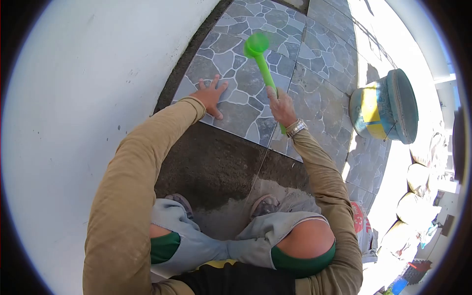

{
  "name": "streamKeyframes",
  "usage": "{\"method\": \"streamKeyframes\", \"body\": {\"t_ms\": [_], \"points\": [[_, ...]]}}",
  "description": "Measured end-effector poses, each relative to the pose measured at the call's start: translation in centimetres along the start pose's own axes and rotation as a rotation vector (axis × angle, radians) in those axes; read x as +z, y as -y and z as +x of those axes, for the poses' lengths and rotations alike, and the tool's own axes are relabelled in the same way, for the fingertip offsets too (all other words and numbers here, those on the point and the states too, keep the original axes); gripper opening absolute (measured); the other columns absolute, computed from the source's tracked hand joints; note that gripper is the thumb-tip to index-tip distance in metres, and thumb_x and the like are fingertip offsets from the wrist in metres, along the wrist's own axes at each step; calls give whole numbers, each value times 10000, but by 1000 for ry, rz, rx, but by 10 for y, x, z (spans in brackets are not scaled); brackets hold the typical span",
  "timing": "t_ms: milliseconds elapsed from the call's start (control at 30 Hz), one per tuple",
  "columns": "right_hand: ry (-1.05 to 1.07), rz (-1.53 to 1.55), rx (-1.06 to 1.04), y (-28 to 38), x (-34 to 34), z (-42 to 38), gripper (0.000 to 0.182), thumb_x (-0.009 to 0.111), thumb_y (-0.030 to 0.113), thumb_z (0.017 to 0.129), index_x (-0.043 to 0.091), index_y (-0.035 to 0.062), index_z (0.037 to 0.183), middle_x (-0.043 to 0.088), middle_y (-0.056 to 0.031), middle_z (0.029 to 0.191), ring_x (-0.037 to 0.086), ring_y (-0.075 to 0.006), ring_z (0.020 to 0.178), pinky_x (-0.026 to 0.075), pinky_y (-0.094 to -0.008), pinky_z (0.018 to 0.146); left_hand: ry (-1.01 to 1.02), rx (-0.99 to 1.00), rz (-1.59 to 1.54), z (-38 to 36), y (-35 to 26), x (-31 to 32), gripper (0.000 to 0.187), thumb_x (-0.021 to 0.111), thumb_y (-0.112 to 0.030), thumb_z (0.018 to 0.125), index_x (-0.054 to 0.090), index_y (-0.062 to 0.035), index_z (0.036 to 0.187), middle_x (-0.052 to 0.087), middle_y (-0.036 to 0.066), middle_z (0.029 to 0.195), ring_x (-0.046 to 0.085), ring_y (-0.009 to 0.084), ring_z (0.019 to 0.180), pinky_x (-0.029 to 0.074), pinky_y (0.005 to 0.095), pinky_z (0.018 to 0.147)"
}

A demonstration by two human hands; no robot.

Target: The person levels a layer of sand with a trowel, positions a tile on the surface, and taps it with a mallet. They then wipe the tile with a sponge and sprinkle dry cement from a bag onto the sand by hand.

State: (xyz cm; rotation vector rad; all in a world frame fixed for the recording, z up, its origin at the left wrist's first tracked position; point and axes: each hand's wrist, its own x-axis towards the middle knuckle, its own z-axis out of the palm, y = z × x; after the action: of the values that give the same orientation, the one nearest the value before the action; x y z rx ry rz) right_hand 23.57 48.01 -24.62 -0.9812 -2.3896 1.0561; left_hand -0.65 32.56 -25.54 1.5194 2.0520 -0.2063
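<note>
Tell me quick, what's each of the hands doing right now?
Left hand: open, fingers spread, flat on the grey stone-pattern floor tile.
Right hand: closed around the bright green plastic mallet.

You face a white plastered wall (73, 98) on your left, with bright sun falling across the floor. Grey stone-pattern tiles (324, 54) cover the far floor, dark bare mortar bed (206, 162) lies nearer you. A blue-and-yellow bucket (386, 105) lies tipped at right, near filled sacks (418, 196).

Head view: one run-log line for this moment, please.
left hand flat on grey stone-pattern floor tile | right hand grips green plastic mallet, head raised | yellow-striped bucket at right
</note>
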Motion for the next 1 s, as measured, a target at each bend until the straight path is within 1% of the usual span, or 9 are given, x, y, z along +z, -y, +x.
{"method": "streamKeyframes", "body": {"t_ms": [133,233,300,433,500,600,833,933,1000], "points": [[40,-127,-88,-18,47,21,461,486,444,1027,593,1,955,627,-287,775,605,-517,797,441,-570,689,45,-69,-37,-9,-8,-12,1327,937,-428,578,110,-278,1606,-13,148,1677,83,628,1435,290,639,1151],[113,155,190,16,42,27,456,486,438,1020,601,0,964,636,-302,810,610,-523,846,441,-582,723,34,-97,-36,-13,-10,-14,1311,936,-409,591,106,-312,1601,-21,87,1685,80,597,1453,347,649,1120],[1,51,57,21,48,31,458,471,427,1022,603,-7,962,647,-308,850,620,-512,855,447,-585,729,35,-105,-43,-17,-11,-16,1307,935,-409,594,105,-320,1599,-25,72,1686,73,583,1462,354,672,1101],[79,-191,-86,-32,65,62,449,462,415,1026,603,-7,966,652,-293,860,617,-509,833,455,-591,719,44,-124,-49,-19,-11,-18,1296,936,-409,596,113,-338,1595,-35,36,1688,48,550,1481,355,741,1051],[324,-241,-130,-21,48,83,393,439,353,1039,583,-11,1001,641,-277,880,611,-503,812,461,-591,716,34,-121,-61,-18,-9,-17,1294,935,-406,597,114,-334,1595,-40,39,1687,41,551,1480,354,753,1041],[137,-320,-367,11,39,71,327,412,294,1046,560,3,1044,625,-251,887,610,-495,797,458,-592,708,30,-106,-70,-16,-9,-14,1290,934,-403,600,118,-325,1596,-47,47,1685,34,556,1478,355,769,1028],[124,-306,-275,-18,66,48,282,403,276,1046,556,41,1075,629,-223,917,621,-488,808,462,-576,699,63,-120,-45,-13,-14,-16,1258,919,-388,638,115,-309,1602,-45,50,1686,45,542,1483,335,772,1043],[-58,-134,-133,-31,61,16,360,407,326,1052,581,13,1013,635,-275,863,625,-490,844,460,-573,720,38,-78,-21,-3,-10,-6,1297,925,-417,608,101,-303,1604,-47,75,1684,40,569,1471,341,776,1033],[104,-316,-217,-51,60,0,402,421,363,1048,590,2,1002,639,-290,839,626,-492,860,459,-573,722,42,-50,-2,0,-12,-6,1308,927,-423,600,100,-297,1604,-46,84,1683,41,580,1466,342,773,1033]]}}
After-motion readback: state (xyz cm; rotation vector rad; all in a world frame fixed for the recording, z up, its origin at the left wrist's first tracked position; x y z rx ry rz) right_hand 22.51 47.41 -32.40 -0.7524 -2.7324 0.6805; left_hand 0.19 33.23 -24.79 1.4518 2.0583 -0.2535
